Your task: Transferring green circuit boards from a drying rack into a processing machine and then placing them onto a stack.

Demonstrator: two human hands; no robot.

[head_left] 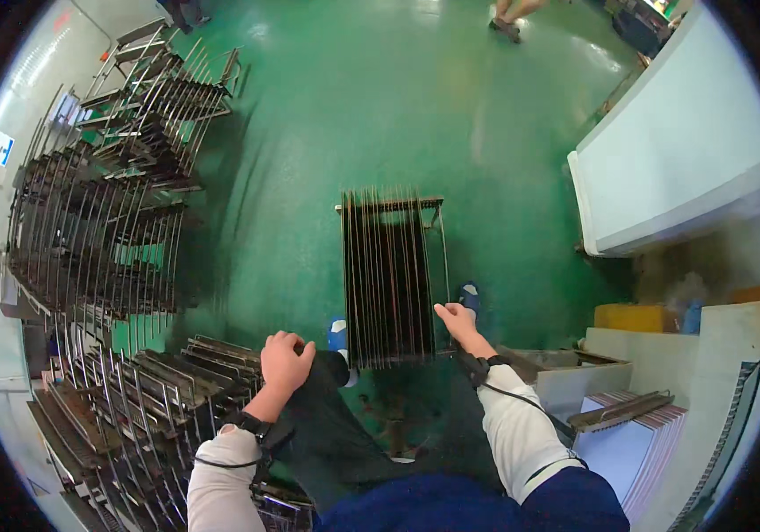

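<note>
On the floor before me stands a metal rack (428, 205) filled with a row of thin, dark upright panels (389, 284), seen edge-on. My right hand (458, 324) is at the near right side of that row, thumb and fingers pressed together in a pinch. Its fingertips are beside the outermost panel; whether they grip anything cannot be made out. Left of the rack, above my left leg, my left hand (286, 362) is closed with its fingers curled down. Nothing shows in it, and it is apart from the panels.
Several empty metal racks (96, 239) crowd the left wall, with more racks (149, 399) near my left arm. At right are a large white cabinet (681, 142), a yellow box (635, 317) and stacked white panels (619, 443). Other people's legs (513, 18) show far off.
</note>
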